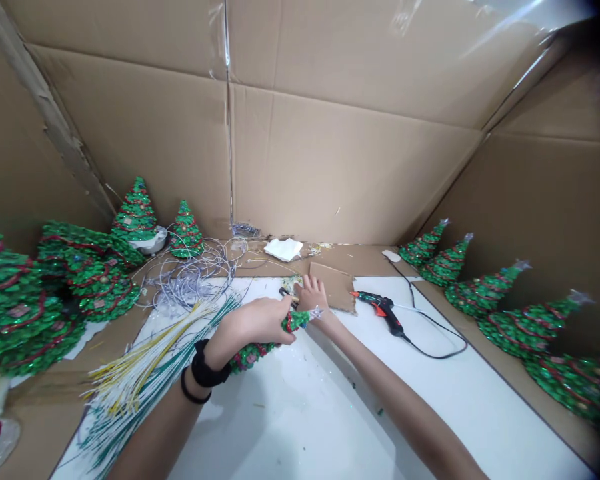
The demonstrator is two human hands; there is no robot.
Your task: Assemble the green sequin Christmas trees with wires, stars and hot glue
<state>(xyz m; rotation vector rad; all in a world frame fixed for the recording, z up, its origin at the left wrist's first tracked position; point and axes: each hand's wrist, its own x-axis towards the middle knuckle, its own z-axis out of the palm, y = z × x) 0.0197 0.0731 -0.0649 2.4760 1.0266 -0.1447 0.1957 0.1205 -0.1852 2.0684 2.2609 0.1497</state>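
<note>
Forearms [165, 417] reach in from 6 o'clock: your left hand [260, 321] clamps a glittery green tree [257, 353], your open right hand [313, 295] touches a cardboard scrap [337, 287], glue gun [380, 311] at 3 o'clock.

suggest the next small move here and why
Probably bring the right hand over to the hot glue gun: it lies close by on the white board, that hand looks free, and the left hand already grips the glittery green tree.
</note>
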